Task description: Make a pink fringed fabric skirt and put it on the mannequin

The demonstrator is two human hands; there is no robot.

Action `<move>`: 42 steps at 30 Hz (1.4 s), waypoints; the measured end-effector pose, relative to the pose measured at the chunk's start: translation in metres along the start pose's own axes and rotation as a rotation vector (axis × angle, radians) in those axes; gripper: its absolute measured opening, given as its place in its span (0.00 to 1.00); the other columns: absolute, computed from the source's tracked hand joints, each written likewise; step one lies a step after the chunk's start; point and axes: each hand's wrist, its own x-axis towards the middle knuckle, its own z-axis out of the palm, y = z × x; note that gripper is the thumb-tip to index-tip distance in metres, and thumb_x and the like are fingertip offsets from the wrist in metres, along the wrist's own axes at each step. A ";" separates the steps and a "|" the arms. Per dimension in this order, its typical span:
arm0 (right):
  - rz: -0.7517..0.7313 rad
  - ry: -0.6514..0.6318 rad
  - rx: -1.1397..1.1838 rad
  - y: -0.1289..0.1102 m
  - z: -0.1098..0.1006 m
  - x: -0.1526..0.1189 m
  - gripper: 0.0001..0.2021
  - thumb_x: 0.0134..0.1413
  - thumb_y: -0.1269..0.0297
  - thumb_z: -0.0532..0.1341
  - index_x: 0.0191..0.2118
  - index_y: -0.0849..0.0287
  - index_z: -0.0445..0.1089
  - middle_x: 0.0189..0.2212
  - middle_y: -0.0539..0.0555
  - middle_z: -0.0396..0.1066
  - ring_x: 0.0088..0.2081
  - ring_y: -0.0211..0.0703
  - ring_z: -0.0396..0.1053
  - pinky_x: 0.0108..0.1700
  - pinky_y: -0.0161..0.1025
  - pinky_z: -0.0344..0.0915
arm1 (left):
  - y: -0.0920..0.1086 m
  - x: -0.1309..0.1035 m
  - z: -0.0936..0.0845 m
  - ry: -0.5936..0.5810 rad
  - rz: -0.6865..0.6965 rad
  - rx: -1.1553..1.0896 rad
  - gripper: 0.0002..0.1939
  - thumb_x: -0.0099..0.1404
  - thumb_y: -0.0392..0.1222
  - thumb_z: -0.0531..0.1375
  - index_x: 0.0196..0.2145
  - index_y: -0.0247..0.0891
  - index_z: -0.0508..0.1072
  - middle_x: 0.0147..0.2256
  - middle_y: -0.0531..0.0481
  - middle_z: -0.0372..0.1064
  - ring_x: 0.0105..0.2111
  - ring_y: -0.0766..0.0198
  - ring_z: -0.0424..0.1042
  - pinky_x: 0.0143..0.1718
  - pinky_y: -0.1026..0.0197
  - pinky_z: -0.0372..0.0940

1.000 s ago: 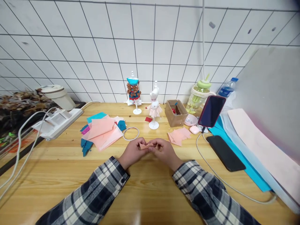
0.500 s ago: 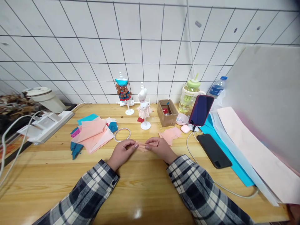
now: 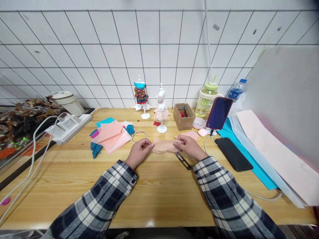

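Held, at the near middle of the wooden counter: one thin, peach-pink strip of paper or cloth, stretched between your two hands, its lower edge jagged and finely fringed.

Your left hand: grip closed, thumb and fingers pinching the strip's left end.
Your right hand: grip closed likewise on the right end.

Tool, one: slim black snips, flat beside your right hand, unheld.

Spare stock: peach-pink pieces beyond your right hand; a loose pile of peach-pink sheets to the left, with teal and magenta scraps around it; a small red scrap by the nearer stand.

Figures, two: a white doll-sized dress form on a round-based stand, wearing a pale pink fringed skirt; behind and left of it, a second form dressed in brown, turquoise and red.

Containers: an open brown cardboard box holding red bits; beside it, a shallow pink bowl.

Condition of the work: one skirt appears in place on the white form, its upper body bare of pink. Your strip looks cut along one edge but is unattached; whether its fringe is complete, you cannot tell from here.
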 end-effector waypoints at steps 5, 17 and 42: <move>0.046 0.589 -0.197 0.003 -0.043 -0.010 0.12 0.57 0.57 0.49 0.31 0.58 0.63 0.29 0.55 0.66 0.35 0.47 0.63 0.39 0.42 0.58 | -0.019 0.014 -0.040 0.137 0.126 0.314 0.14 0.62 0.52 0.57 0.35 0.38 0.74 0.35 0.46 0.74 0.37 0.57 0.71 0.42 0.56 0.64; -0.032 0.099 -0.964 -0.005 -0.002 -0.004 0.17 0.59 0.53 0.54 0.35 0.59 0.73 0.37 0.59 0.74 0.41 0.49 0.68 0.45 0.44 0.55 | -0.031 0.021 -0.060 -0.123 0.286 0.699 0.08 0.62 0.44 0.55 0.32 0.42 0.74 0.36 0.46 0.74 0.41 0.52 0.68 0.45 0.52 0.59; 0.101 -0.114 -0.720 -0.015 -0.017 -0.053 0.06 0.49 0.60 0.62 0.27 0.55 0.68 0.25 0.49 0.71 0.27 0.39 0.65 0.27 0.35 0.50 | -0.026 0.019 -0.044 -0.044 0.042 0.347 0.13 0.63 0.52 0.54 0.35 0.40 0.70 0.33 0.50 0.73 0.34 0.59 0.70 0.35 0.60 0.62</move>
